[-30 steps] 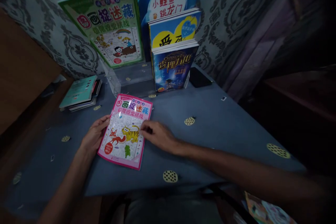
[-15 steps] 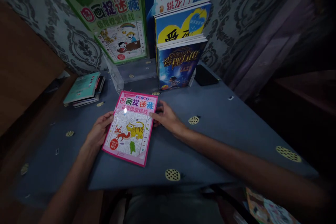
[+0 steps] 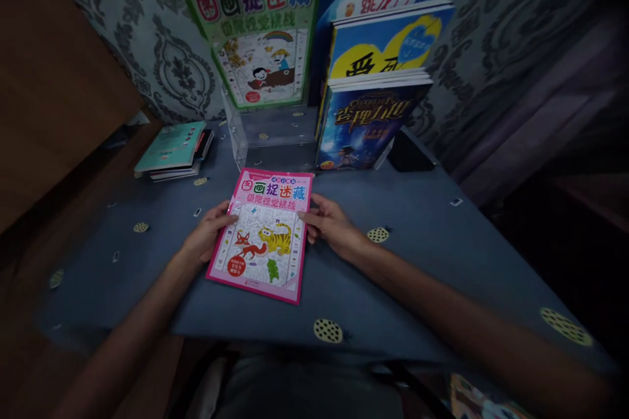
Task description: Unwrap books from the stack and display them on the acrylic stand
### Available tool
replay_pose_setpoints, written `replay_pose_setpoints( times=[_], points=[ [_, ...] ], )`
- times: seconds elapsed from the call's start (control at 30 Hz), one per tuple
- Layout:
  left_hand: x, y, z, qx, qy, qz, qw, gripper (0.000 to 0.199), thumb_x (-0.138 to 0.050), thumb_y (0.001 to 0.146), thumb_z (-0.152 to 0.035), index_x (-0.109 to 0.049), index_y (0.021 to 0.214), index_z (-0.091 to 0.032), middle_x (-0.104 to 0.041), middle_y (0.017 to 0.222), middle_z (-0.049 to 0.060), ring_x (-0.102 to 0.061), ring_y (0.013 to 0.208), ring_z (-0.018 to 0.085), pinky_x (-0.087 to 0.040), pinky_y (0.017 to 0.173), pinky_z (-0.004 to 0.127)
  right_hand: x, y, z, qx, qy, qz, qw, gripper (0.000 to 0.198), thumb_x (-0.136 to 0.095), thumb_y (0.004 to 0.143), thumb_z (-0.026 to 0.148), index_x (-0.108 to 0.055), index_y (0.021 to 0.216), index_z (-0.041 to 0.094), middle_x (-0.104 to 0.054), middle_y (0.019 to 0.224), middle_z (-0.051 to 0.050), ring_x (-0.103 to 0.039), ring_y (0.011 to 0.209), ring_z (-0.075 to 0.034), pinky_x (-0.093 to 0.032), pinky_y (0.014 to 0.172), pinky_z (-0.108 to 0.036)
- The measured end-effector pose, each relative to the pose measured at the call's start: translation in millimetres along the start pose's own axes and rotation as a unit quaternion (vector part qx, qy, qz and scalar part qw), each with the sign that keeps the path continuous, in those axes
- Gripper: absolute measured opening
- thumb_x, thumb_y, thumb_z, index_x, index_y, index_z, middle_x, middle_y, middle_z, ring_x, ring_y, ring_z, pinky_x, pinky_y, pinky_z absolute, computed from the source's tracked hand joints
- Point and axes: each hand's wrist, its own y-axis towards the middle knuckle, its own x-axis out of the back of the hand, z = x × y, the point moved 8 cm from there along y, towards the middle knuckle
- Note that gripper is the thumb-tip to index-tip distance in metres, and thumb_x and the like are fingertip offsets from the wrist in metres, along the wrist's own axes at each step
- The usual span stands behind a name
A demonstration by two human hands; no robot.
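Note:
A pink picture book with a fox and a yellow tiger on its cover is held between my two hands over the cloth-covered table. My left hand grips its left edge, thumb on the cover and fingers underneath. On the opposite edge, my right hand pinches the book, its thumb on top. Just beyond the book's top edge stands a clear stepped rack. In its back row leans a green picture book. A dark blue book occupies the front right, before a blue-and-yellow book.
Left of the rack lies a small stack of books, a teal one on top. A flat black object rests right of the rack. Behind is a patterned wall covering. A colourful printed item shows low at the right, below the table edge.
The view has swung left, so the rack and books appear further right. My hands still hold the pink book, which is turned slightly; my left thumb lies further over its cover.

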Motion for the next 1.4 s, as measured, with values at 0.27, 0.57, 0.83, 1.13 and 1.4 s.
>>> replay_pose_setpoints(
  times=[0.27, 0.57, 0.83, 1.13, 1.4],
  points=[
    [-11, 6, 12, 0.014, -0.059, 0.041, 0.997, 0.045, -0.072, 0.067, -0.007, -0.068, 0.112, -0.014, -0.079, 0.109, 0.014, -0.076, 0.1, 0.034, -0.062, 0.093, 0.05, 7, 5, 14, 0.048, -0.027, -0.021, 0.998, 0.048, -0.084, 0.071, 0.042, -0.068, 0.109, 0.018, -0.044, 0.048, 0.012, -0.028, 0.039, -0.004, -0.026, 0.037, -0.02],
    [-10, 13, 10, -0.026, -0.086, 0.0, 0.996, 0.043, -0.07, 0.064, -0.008, -0.068, 0.107, -0.016, -0.08, 0.105, 0.011, -0.075, 0.102, 0.034, -0.06, 0.094, 0.052, -3, -4, 6, 0.001, -0.085, 0.061, 0.995, 0.051, -0.083, 0.073, 0.045, -0.067, 0.113, 0.017, -0.056, 0.05, 0.009, -0.031, 0.035, -0.005, -0.033, 0.033, -0.019],
    [-22, 23, 3, -0.041, -0.096, 0.034, 0.994, 0.046, -0.07, 0.064, -0.01, -0.067, 0.11, -0.017, -0.08, 0.103, 0.01, -0.072, 0.109, 0.036, -0.058, 0.098, 0.055, 3, -2, 10, 0.027, -0.096, 0.047, 0.994, 0.049, -0.082, 0.074, 0.049, -0.066, 0.11, 0.019, -0.052, 0.049, 0.011, -0.029, 0.035, -0.004, -0.03, 0.032, -0.018],
    [-30, 20, 9, -0.016, -0.08, 0.094, 0.992, 0.052, -0.076, 0.061, -0.008, -0.068, 0.112, -0.018, -0.079, 0.111, 0.012, -0.072, 0.108, 0.038, -0.057, 0.098, 0.055, 18, 4, 16, 0.061, -0.092, -0.016, 0.994, 0.048, -0.082, 0.072, 0.049, -0.069, 0.109, 0.02, -0.062, 0.056, 0.006, -0.031, 0.036, -0.004, -0.026, 0.033, -0.019],
    [-24, 20, 12, -0.012, -0.055, 0.078, 0.995, 0.061, -0.082, 0.055, -0.007, -0.068, 0.114, -0.017, -0.079, 0.112, 0.012, -0.075, 0.102, 0.034, -0.059, 0.096, 0.051, 13, 4, 20, 0.06, -0.074, -0.014, 0.995, 0.052, -0.084, 0.068, 0.05, -0.068, 0.108, 0.02, -0.06, 0.056, 0.008, -0.03, 0.037, -0.003, -0.024, 0.034, -0.017]
  ],
)
